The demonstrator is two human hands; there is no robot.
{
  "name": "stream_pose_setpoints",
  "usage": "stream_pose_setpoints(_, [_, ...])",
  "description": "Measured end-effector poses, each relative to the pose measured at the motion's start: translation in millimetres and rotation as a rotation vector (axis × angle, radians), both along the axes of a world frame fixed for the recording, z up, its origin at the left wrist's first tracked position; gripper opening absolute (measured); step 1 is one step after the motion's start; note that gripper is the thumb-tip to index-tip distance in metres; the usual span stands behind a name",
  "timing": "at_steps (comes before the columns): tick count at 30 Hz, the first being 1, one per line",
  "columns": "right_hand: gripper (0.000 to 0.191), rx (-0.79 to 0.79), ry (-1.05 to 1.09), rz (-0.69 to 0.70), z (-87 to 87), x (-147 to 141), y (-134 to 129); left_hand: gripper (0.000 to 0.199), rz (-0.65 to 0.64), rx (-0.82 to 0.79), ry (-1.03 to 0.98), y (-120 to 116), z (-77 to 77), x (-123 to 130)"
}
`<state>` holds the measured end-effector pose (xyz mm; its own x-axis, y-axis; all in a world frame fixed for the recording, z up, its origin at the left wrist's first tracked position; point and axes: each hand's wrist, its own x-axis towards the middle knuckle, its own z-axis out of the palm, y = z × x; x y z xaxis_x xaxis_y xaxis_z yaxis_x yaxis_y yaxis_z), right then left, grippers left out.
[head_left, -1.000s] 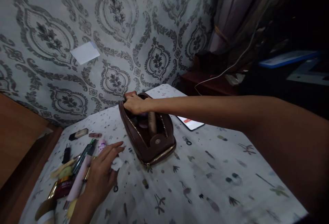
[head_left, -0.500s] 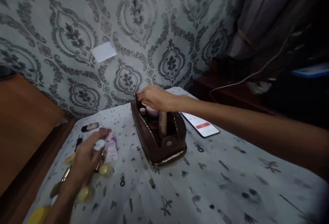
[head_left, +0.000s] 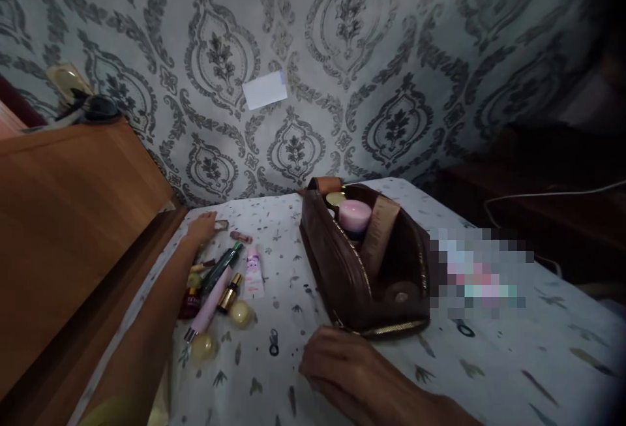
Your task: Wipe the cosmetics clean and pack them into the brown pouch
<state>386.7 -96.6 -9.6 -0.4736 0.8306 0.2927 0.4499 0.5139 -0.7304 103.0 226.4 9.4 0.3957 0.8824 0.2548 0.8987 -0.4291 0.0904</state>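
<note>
At the back left of the cloth, my left hand (head_left: pixel 200 229) has its fingers bent over a small flat case (head_left: pixel 222 224), part of which sticks out beyond them. My right hand (head_left: pixel 337 357) rests on the cloth with fingers curled together and nothing visible in them. Just behind it stands an unzipped brown cosmetic bag (head_left: pixel 323 256). Inside the bag are a pink-lidded jar (head_left: pixel 355 215), a gold-lidded jar (head_left: pixel 336 200) and a beige tube (head_left: pixel 382 233). Under my left forearm's right side lie a dark green tube (head_left: pixel 221 268), a pink tube (head_left: pixel 211 305) and a gold bottle (head_left: pixel 229 293).
A small purple-and-white tube (head_left: pixel 253 273) and two pale yellow round items, one a ball-like piece (head_left: pixel 240 314), lie left of the bag. A wooden panel (head_left: pixel 73 217) borders the left side. A pixelated patch covers something right of the bag. Patterned wallpaper rises behind.
My right hand has come out of the bag and down to the cloth in front of it. My left hand has moved away to the flat case; the view has shifted left.
</note>
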Motion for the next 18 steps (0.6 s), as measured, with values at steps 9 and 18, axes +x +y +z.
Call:
stream_pose_setpoints(9, [0.025, -0.222, 0.180, -0.146, -39.9, -19.4, 21.0, 0.022, -0.028, -0.085, 0.200, 14.8, -6.1, 0.0])
stream_pose_setpoints(18, [0.059, -0.728, 1.014, -0.235, -49.3, -38.3, 37.2, 0.044, -0.266, -0.048, 0.280, -99.6, 42.9, 32.8])
